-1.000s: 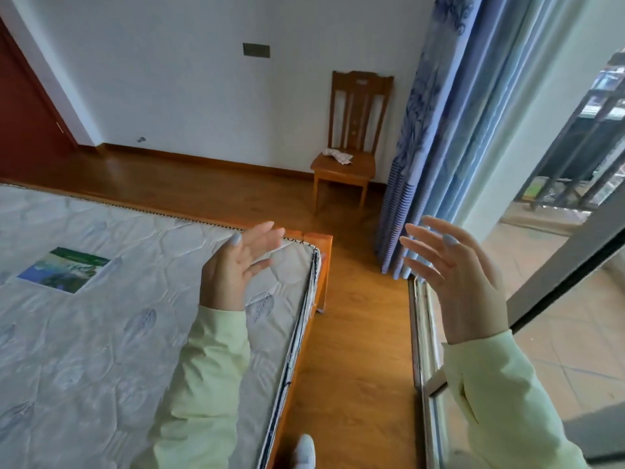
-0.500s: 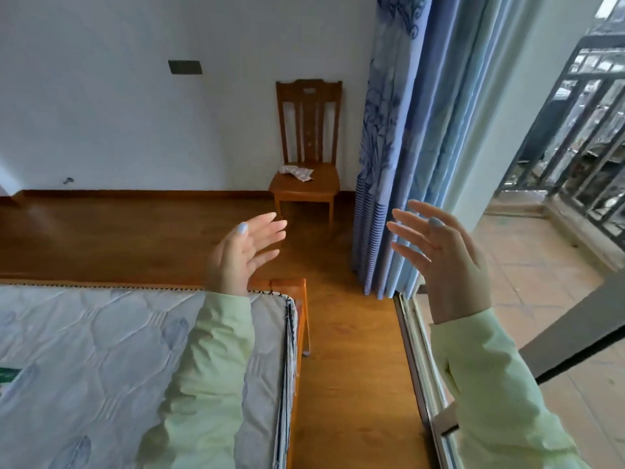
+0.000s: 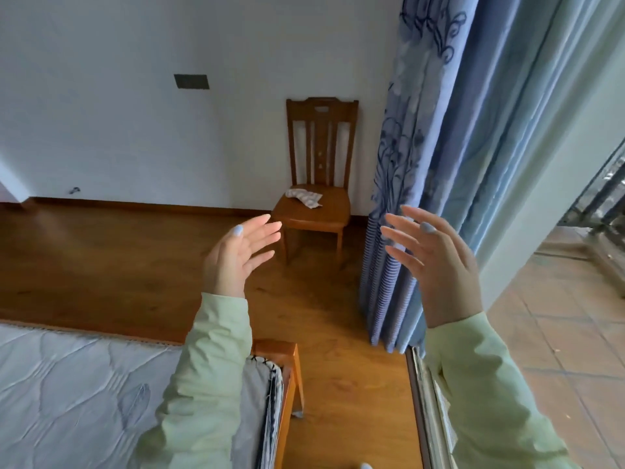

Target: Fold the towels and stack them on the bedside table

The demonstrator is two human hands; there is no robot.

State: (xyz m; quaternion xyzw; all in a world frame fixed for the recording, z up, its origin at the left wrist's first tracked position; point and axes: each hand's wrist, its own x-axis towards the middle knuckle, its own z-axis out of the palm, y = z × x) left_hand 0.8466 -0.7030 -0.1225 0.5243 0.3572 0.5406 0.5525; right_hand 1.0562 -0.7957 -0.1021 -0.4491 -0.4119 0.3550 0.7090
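Towel [image 3: 304,199]: small, pale, crumpled, on seat of wooden chair [image 3: 321,130] at 12 o'clock, far side of rm, against white wall. Untouched by either hand, well apart from both.

L hand [image 3: 236,255]: raised at approx 11 o'clock of centre, palm turned inward, fingers [image 3: 267,228] straight and spread apart, holding nothing. R hand [image 3: 439,265]: raised at 1 o'clock, back toward camera, fingers [image 3: 400,240] likewise spread apart, empty. Palms facing each other w/ a gap between; chair seen thru that gap. Pale green sleeves [image 3: 216,367] on both arms.

Mattress [image 3: 84,384]: at 8 o'clock, quilted grey-white, on wooden bed frame [image 3: 280,350] w/ corner at 6 o'clock, just beside L sleeve. Blue patterned curtain [image 3: 439,130] at 1–2 o'clock, hanging just beside chair, behind R hand. Wood floor [image 3: 118,258] at 9 o'clock. Dark wall plate [image 3: 191,81] at 10 o'clock. Sliding-door track [image 3: 426,401] at 5 o'clock, tiled balcony floor [image 3: 558,333] at 4 o'clock, railing [image 3: 608,198] at 3 o'clock.
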